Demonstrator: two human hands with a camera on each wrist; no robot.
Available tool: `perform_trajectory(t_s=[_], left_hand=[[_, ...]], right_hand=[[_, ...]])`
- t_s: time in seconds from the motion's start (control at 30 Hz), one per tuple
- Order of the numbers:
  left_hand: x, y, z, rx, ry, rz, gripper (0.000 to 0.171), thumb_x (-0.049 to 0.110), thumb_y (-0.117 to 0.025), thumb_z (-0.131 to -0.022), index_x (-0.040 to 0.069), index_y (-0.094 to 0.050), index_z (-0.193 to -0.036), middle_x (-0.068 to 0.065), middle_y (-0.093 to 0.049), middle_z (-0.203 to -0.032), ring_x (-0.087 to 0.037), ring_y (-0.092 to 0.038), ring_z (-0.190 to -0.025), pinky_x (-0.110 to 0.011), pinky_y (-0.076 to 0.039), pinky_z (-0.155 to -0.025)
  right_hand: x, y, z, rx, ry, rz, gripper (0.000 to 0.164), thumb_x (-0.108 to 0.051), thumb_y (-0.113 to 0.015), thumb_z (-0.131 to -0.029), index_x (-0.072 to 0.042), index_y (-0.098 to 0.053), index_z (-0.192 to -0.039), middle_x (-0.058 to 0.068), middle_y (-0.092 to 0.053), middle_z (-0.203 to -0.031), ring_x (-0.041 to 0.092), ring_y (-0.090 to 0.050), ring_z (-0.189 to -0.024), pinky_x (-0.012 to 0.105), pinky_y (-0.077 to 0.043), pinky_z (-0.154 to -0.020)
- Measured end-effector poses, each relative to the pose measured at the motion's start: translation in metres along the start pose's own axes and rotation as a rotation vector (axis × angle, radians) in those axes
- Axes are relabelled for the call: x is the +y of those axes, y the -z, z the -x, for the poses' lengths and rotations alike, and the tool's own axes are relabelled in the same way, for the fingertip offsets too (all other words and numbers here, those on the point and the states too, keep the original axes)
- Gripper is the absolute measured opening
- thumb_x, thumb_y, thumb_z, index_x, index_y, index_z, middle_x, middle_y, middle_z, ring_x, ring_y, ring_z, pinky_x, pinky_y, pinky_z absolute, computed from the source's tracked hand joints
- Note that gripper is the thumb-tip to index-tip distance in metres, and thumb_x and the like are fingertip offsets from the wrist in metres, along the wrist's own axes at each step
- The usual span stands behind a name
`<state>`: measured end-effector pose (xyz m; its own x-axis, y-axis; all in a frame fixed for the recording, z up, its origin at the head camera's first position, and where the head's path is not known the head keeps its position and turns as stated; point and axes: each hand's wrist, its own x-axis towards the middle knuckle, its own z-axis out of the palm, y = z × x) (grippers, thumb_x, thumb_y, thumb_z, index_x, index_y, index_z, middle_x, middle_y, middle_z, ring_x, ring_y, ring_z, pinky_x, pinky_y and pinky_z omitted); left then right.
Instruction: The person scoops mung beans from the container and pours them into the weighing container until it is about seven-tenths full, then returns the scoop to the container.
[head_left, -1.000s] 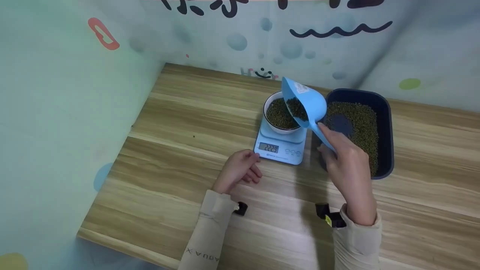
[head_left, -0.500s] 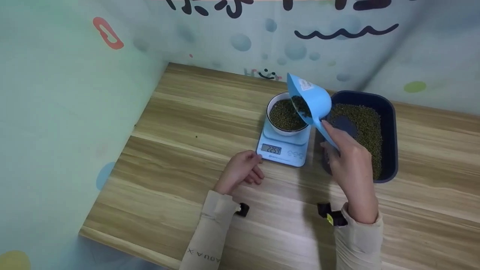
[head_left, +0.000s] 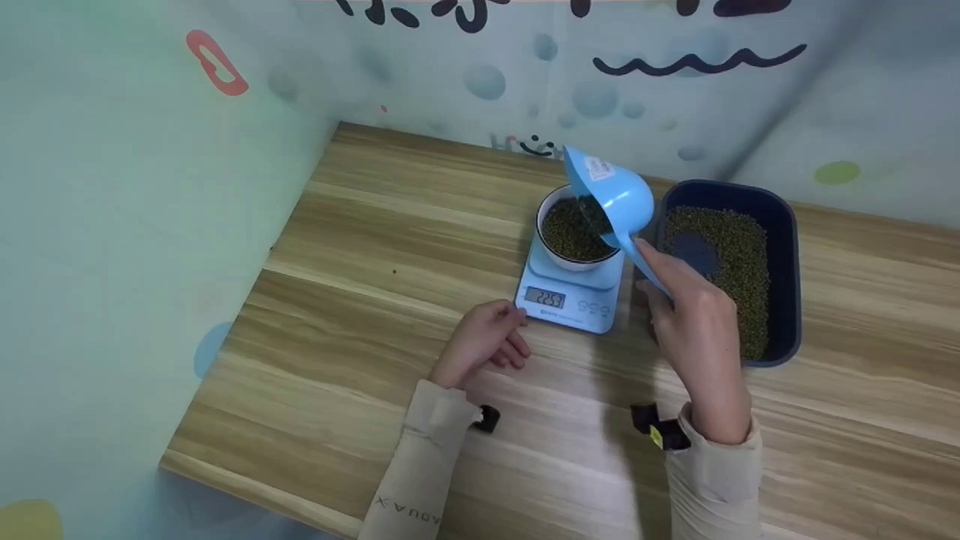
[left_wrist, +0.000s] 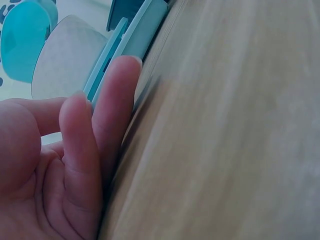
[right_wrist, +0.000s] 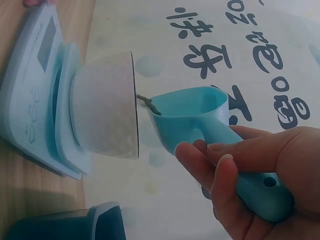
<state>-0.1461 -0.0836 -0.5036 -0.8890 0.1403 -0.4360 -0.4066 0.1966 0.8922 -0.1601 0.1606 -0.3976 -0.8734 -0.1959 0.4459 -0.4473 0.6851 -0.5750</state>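
My right hand [head_left: 697, 319] grips the handle of a light blue scoop [head_left: 630, 202], which is tipped over a white bowl [head_left: 574, 264]. Small green-brown beans [head_left: 568, 229], like mung beans, fill much of the bowl. In the right wrist view, a thin stream of beans [right_wrist: 148, 103] runs between the scoop's lip and the bowl's rim [right_wrist: 135, 100]. Under the bowl is a light blue kitchen scale [head_left: 566, 319] with a lit digital display [head_left: 545, 298]. My left hand [head_left: 487, 337] rests on the table, fingers loosely bent, its fingertips at the scale's front left corner.
A dark blue tub [head_left: 787, 300] of the same beans stands right of the scale, its bottom bare in one spot. The wooden table [head_left: 360, 300] meets a printed backdrop [head_left: 450, 90] behind and a pale green wall [head_left: 112, 187] at left.
The scoop shifts slightly left over the bowl in the last half second, still tipped. The digits on the display have changed. My left hand stays at the scale's corner.
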Motion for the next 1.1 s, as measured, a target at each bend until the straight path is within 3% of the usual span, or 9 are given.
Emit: perform_trajectory(t_s=[0.37,1.1], left_hand=[[0.001,0.002,0.000,0.003,0.011,-0.003,0.028,0.034,-0.046,-0.093,0.008,-0.056,-0.095,-0.012,-0.066,-0.071,-0.028,-0.064,-0.061,-0.034,-0.052,-0.051],[-0.001,0.000,0.001,-0.007,-0.006,0.009,0.028,0.033,-0.047,-0.093,0.007,-0.056,-0.097,-0.013,-0.066,-0.072,-0.028,-0.064,-0.060,-0.034,-0.052,-0.049]], right_hand=[[-0.002,0.001,-0.004,-0.009,-0.042,-0.003,0.056,0.000,-0.063,-0.081,-0.030,-0.050,-0.126,0.001,-0.059,-0.115,0.021,-0.056,-0.103,0.042,-0.045,-0.084],[0.009,-0.005,-0.003,0.085,-0.090,0.030,0.056,-0.004,-0.066,-0.080,-0.027,-0.049,-0.128,0.006,-0.059,-0.117,0.027,-0.057,-0.102,0.044,-0.045,-0.083]])
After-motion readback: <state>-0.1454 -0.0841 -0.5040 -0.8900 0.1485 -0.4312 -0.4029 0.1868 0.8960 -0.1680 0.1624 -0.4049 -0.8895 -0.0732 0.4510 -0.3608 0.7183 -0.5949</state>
